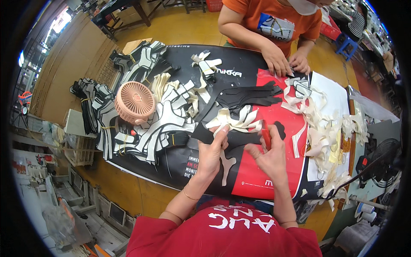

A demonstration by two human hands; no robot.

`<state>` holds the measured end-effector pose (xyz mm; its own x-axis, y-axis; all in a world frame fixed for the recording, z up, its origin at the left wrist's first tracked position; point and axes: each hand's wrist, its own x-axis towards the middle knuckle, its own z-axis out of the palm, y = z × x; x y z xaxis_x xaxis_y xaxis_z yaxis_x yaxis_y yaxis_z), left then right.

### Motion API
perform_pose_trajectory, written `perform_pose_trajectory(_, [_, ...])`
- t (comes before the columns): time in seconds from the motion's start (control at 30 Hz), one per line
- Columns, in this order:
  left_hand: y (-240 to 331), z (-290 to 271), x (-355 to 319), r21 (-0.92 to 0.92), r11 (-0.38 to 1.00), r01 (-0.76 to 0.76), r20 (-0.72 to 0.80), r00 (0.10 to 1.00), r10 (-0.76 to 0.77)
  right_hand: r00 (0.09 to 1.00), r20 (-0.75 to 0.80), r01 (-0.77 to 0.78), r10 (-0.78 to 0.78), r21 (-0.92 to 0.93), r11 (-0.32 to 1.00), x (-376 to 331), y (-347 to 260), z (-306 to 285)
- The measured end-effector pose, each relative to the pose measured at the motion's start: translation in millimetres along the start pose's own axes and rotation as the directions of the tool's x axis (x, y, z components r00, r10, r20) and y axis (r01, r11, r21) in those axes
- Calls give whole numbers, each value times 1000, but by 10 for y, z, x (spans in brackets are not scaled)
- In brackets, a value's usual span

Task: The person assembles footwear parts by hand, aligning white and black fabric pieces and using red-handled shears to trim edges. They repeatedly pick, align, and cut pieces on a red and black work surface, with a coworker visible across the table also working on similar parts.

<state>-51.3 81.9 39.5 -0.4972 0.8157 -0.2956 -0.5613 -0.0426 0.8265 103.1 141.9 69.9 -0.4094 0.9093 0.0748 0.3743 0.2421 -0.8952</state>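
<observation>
Yellow floor (pixel 188 32) of a crowded workshop surrounds your table, whose glossy black-and-red printed cover (pixel 184 64) spreads beneath the work. Across it stands a co-worker in an orange shirt (pixel 246 17). On your left lies a broad heap of white fabric cutouts with black edges (pixel 165 120), a round peach-coloured plastic fan (pixel 135 102) beside it. Ahead of your hands rests a flat stack of black fabric pieces (pixel 248 95).

Your left hand (pixel 210 153) pinches a cluster of curved cream fabric strips (pixel 233 119) between thumb and fingers, raised above the middle of the cover. Your right hand (pixel 274 158) curls around a small red-handled tool (pixel 266 138), probably snips, just beside the strips; you can't tell from here whether its blades are apart. Near your left wrist lies a loose, forked beige cutout (pixel 227 168).

You seem to be at a trimming or separating step. The next move likely calls for a steady left pinch, one strip singled out, and the tool's tip guided clear of your fingertips.
</observation>
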Motion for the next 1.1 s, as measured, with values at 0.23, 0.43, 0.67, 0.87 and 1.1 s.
perform_pose_trajectory(0.23, [-55, 116, -244, 160, 987, -20, 124, 992, 0, 782, -143, 494, -607, -451, 743, -108, 184, 136])
perform_pose_trajectory(0.43, [-149, 82, -298, 236, 959, -153, 172, 978, 114, 744, 41, 552, -667, -601, 579, -109, 184, 52])
perform_pose_trajectory(0.67, [-150, 61, -313, 344, 911, -226, 201, 966, 164, 728, 46, 563, -684, -610, 558, -89, 220, 66])
perform_pose_trajectory(0.87, [-150, 49, -275, 465, 776, -425, 285, 902, 323, 758, 61, 556, -650, -583, 593, -120, 213, 34])
perform_pose_trajectory(1.1, [-183, 46, -304, 502, 733, -460, 303, 887, 349, 771, 56, 522, -634, -626, 579, -131, 196, 42])
